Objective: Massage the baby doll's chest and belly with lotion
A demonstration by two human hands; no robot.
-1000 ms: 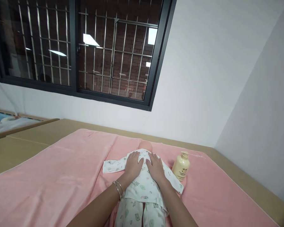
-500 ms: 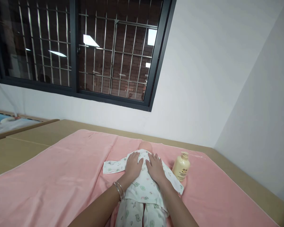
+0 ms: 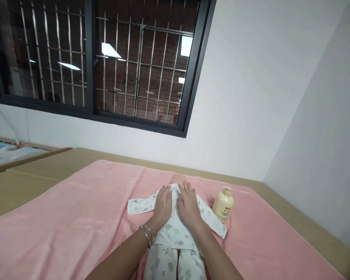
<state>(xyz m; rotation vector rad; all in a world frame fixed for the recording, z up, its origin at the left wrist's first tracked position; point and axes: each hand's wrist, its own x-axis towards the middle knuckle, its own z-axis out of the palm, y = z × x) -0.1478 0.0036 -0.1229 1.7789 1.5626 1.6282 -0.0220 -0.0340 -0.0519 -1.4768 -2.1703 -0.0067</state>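
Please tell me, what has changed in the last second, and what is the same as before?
Both hands slid closer together along the doll's back: the left hand moved slightly inward, and the right hand moved inward and up toward the head. Both lie flat on the printed clothes, gripping nothing. The doll, the bottle beside it and the pink towel stayed in place.

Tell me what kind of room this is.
Probably a bedroom or a baby-care practice room. A baby doll in printed pyjamas lies on a pink blanket over a wide flat bed, with a lotion bottle beside it. Both hands, left hand and right hand, rest flat on the doll.
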